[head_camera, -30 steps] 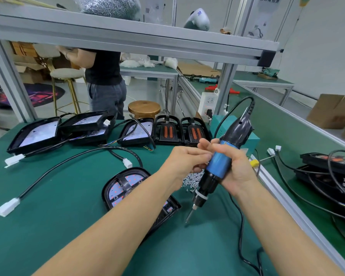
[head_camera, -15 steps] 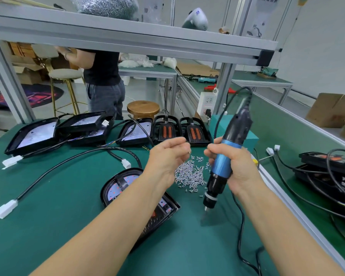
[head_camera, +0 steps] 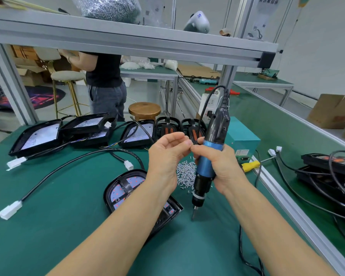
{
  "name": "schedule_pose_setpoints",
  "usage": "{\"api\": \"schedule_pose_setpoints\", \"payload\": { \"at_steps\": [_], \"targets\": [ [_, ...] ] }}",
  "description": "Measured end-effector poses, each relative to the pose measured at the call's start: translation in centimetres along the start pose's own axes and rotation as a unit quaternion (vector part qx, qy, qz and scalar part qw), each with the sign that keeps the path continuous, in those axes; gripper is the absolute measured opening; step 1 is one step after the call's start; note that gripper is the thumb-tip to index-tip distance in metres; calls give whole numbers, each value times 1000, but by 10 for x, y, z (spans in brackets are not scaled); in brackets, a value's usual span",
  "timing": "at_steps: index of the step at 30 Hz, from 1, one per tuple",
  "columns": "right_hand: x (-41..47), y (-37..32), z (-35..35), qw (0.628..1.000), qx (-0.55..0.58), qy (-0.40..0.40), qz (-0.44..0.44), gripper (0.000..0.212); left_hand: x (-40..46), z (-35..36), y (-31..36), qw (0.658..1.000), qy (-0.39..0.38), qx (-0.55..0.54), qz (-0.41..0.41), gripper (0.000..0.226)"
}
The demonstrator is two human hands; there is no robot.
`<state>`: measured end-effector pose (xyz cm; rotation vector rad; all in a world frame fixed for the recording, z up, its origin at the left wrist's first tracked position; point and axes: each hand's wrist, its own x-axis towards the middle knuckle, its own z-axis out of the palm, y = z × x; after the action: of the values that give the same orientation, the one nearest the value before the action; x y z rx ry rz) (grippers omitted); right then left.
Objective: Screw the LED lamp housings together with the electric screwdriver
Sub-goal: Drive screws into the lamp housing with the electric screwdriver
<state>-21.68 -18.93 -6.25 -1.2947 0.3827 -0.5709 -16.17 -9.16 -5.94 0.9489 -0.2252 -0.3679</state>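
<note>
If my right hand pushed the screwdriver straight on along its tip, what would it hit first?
Probably the green mat. The screwdriver in the right hand points down just right of the lamp housing; depth is unclear.

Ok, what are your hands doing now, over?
Right hand grips the electric screwdriver, tip just off the mat. Left hand raised beside it, fingers loosely curled, holding nothing visible. Lamp housing under left forearm, partly hidden. Loose screws piled behind.
</note>
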Motion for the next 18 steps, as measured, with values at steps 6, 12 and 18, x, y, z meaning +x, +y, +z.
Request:
{"api": "schedule_pose_setpoints", "payload": {
  "at_steps": [6,12,18],
  "targets": [
    [0,2,-1,1000,17,19,-9,24,-3,-3,-4,1000,-18,-23,8,23],
    [-2,1,0,1000,23,-5,-20,25,3,-10,2,990,-65,-86,-87,26],
    [-4,-1,3,999,16,-40,-22,30,4,-21,3,978,-117,-77,-154,22]
  ]
}}
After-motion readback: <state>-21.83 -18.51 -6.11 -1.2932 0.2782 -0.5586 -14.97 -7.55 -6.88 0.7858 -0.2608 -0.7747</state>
